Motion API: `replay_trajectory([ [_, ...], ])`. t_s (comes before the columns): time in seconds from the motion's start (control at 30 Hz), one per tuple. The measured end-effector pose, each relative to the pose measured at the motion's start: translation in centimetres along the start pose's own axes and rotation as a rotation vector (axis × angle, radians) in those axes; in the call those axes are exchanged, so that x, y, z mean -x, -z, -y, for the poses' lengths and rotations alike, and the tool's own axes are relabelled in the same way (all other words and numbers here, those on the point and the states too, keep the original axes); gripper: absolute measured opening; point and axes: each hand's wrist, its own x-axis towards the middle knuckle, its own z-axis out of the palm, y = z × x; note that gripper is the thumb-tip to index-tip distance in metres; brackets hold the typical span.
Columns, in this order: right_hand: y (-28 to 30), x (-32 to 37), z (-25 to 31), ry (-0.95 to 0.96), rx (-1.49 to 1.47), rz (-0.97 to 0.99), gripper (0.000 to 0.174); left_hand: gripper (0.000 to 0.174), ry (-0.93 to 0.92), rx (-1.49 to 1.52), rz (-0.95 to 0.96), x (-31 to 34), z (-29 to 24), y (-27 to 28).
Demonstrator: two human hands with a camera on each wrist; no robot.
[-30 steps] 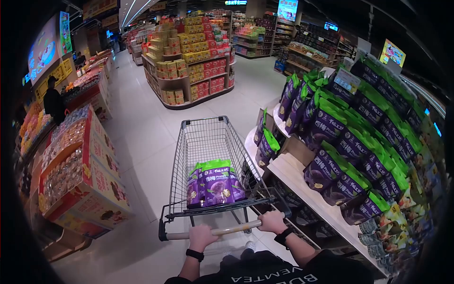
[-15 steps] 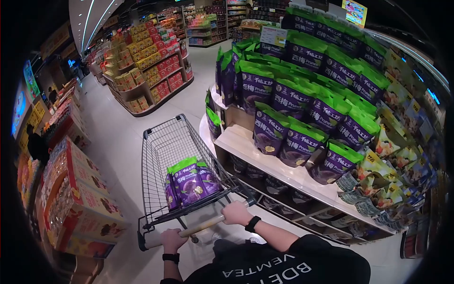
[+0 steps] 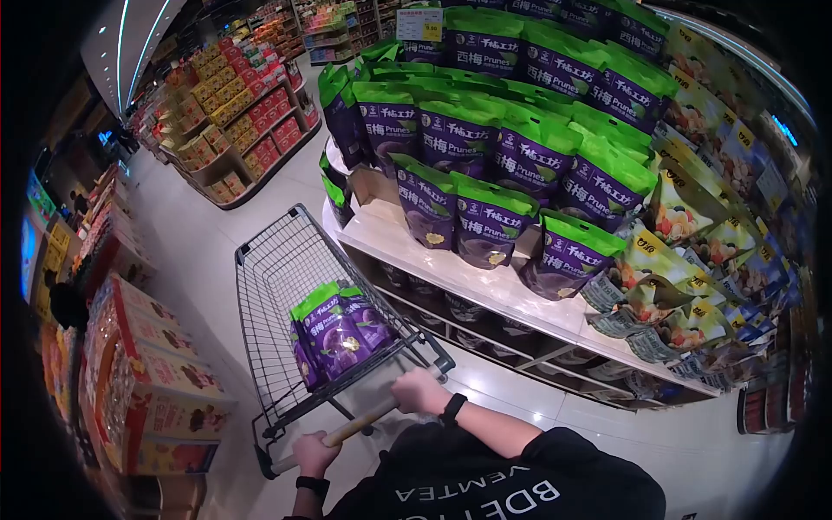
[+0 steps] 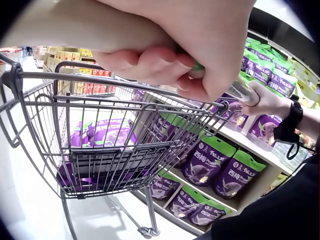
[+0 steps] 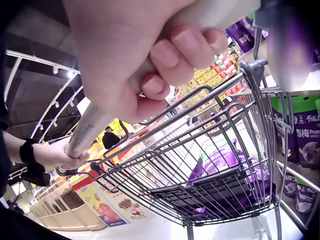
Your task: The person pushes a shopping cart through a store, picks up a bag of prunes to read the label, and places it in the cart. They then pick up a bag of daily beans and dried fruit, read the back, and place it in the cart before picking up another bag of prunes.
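A wire shopping cart (image 3: 286,295) stands in front of the body, turned toward the upper left. Both hands grip its pale handle bar (image 3: 360,423): the left hand (image 3: 314,452) near the bar's left end, the right hand (image 3: 419,392) near its right end. In the left wrist view the left hand (image 4: 200,40) has its fingers curled round the bar. The right wrist view shows the right hand (image 5: 135,55) wrapped round it too. Several purple bags with green tops (image 3: 340,340) stand in the cart's near end.
A tiered shelf (image 3: 485,290) of purple prune bags (image 3: 496,225) runs close along the cart's right, with yellow snack bags (image 3: 659,269) further right. Patterned boxes (image 3: 178,407) line the left. Beyond the cart is a display of yellow and red boxes (image 3: 269,117), with pale floor between.
The view has swung right, so the prune shelf fills more of it and the box display has shifted left. Cart and hands sit further left in view; both hands have kept their grip.
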Motion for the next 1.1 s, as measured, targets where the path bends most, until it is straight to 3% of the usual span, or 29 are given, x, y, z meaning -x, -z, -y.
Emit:
replay_trajectory([
  [0.17,-0.6,2.1,-0.5,-0.042,-0.024,-0.085,0.013,0.027,-0.035,-0.021,-0.006,1.6,-1.1,-1.6],
  [0.37,-0.9,2.9,-0.6,-0.051,0.047,-0.008,0.015,0.025,0.011,-0.026,0.002,2.4,-2.0,-2.4],
  [0.43,-1.1,3.0,-1.0,-0.032,0.076,0.041,0.017,0.026,-0.041,-0.042,0.010,2.3,-2.0,-2.5],
  [0.5,-1.2,3.3,-1.4,0.046,0.034,-0.088,0.018,0.027,-0.009,-0.049,-0.007,2.6,-2.3,-2.5],
  [0.6,-0.6,3.5,-2.0,0.080,-0.067,-0.082,0.027,0.026,-0.017,-0.060,-0.041,2.8,-2.5,-3.0],
  [0.67,1.7,4.3,-1.9,0.303,-0.164,-0.273,0.040,0.026,-0.023,-0.106,-0.079,2.7,-2.8,-2.8],
  [0.7,2.3,4.5,-2.1,0.315,-0.193,-0.220,0.044,0.026,-0.016,-0.125,-0.101,2.7,-2.8,-2.8],
  [0.77,3.2,6.7,-3.4,0.355,-0.356,-0.525,0.040,0.024,0.044,-0.091,-0.089,3.1,-3.0,-3.0],
  [0.83,6.0,11.3,-6.2,0.316,-0.405,-0.626,0.032,0.032,-0.132,0.051,-0.124,3.1,-2.8,-2.4],
  [0.9,7.9,17.1,-10.5,0.199,-0.350,-0.715,0.025,0.045,-0.280,-0.062,-0.240,3.5,-7.3,1.1],
  [0.93,8.1,20.2,-12.8,0.090,-0.302,-0.795,0.023,0.055,-0.270,-0.005,-0.170,3.3,-10.4,2.8],
  [1.03,7.8,28.9,-19.0,-0.293,-0.281,-0.982,0.014,0.043,-0.527,0.389,-0.308,1.0,-23.6,4.4],
  [1.1,6.7,33.9,-21.5,-0.476,-0.253,-1.054,0.014,0.028,-0.609,0.801,-0.170,0.5,-35.3,3.6],
])
